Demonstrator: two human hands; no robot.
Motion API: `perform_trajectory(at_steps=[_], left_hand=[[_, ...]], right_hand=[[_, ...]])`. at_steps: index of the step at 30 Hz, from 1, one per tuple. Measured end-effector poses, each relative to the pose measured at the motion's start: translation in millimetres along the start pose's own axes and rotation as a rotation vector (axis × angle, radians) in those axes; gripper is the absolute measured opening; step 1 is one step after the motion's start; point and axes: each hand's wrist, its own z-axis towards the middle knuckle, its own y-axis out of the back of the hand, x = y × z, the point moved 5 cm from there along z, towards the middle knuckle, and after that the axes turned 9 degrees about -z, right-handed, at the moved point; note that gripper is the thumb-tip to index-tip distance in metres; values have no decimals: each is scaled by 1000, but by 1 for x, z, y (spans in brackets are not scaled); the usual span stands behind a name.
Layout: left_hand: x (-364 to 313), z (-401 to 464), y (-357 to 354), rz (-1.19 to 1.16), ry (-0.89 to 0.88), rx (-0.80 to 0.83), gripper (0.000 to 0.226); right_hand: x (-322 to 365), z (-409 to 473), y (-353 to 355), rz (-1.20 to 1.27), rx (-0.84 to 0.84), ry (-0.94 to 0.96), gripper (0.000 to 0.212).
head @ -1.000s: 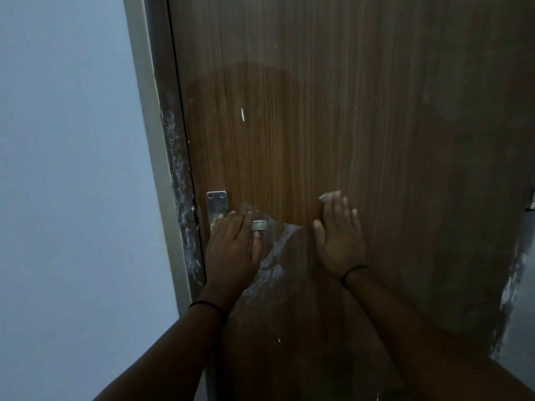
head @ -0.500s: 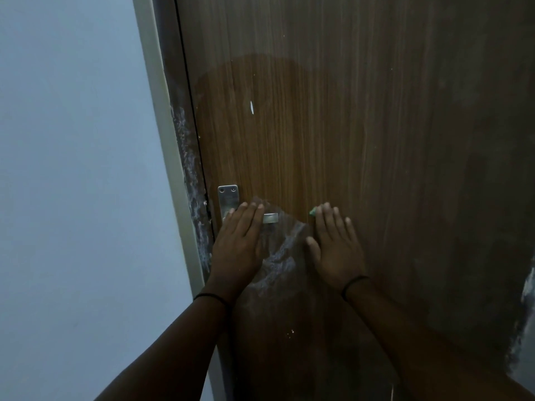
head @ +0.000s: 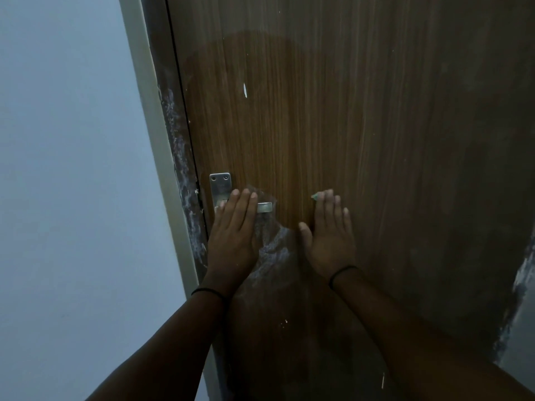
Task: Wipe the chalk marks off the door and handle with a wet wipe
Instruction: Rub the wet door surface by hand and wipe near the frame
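Both hands lie flat against the door. The left hand covers the handle, its fingers straight and laid over the lever, curled round nothing; only the lever's free end and the top of the metal plate show past it. The right hand presses the wood just beside, fingers straight and together, thumb out to the side. A small pale-green scrap peeks out at its fingertips; this is probably the wipe, pinned under the palm, though most of it is hidden and I cannot be sure.

Between the two hands, and running down below the handle, sits a smear of chalk. A single short white mark stands higher up, well apart from the hands, and a few specks lie lower down. The frame at the left edge also carries a whitish scuffed band, but whether that is chalk I cannot tell.

The step in hand looks like wiping the panel by the handle, with the left hand steadying the door. The next move calls for sliding the right hand leftward and down over the smear with firm, flat pressure, then lifting the left hand so the lever itself can be cleaned.
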Motion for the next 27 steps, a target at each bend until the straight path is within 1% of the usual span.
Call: perform_trajectory(at_steps=[2, 4, 6, 7, 9, 11, 12, 14, 16, 18, 20, 23, 24, 25, 27], left_hand=[[-3, -4, -4, 5, 29, -6, 61], [-5, -9, -8, 15, 36, -20, 64], [-6, -13, -11, 38, 38, -14, 76], [-5, -14, -11, 44, 39, -6, 80], [-4, -17, -12, 50, 38, 8, 82], [-4, -18, -12, 64, 41, 8, 82], [-5, -18, -14, 65, 45, 6, 82], [-7, -18, -15, 70, 59, -11, 82], [-9, -18, -16, 68, 65, -30, 82], [-9, -18, -16, 69, 59, -28, 82], [-8, -18, -16, 79, 50, -18, 83], [-8, -18, -16, 80, 45, -15, 82], [-9, -18, -16, 77, 48, -22, 81], [-10, -18, -16, 72, 54, -30, 80], [-11, -19, -17, 69, 57, -38, 77]], right_hand=[[22, -12, -9, -30, 36, 134, 72], [23, -39, -25, -90, 118, 216, 72], [2, -59, -36, -107, 170, 195, 70], [-10, -60, -37, -111, 167, 153, 69], [-27, -49, -27, -90, 115, 19, 70], [-25, -23, -11, -50, 35, -74, 72], [-18, -13, -5, -31, 13, -80, 72], [3, -5, -2, -9, 5, 0, 72], [14, -20, -13, -23, 55, 120, 72], [4, -43, -26, -66, 114, 176, 71], [-19, -52, -30, -77, 128, 128, 70], [-36, -27, -10, -23, 41, -66, 71], [-30, -12, -2, -5, 4, -93, 72], [-19, 0, 5, 10, -19, -77, 72], [15, 10, 7, 17, -31, 67, 72]])
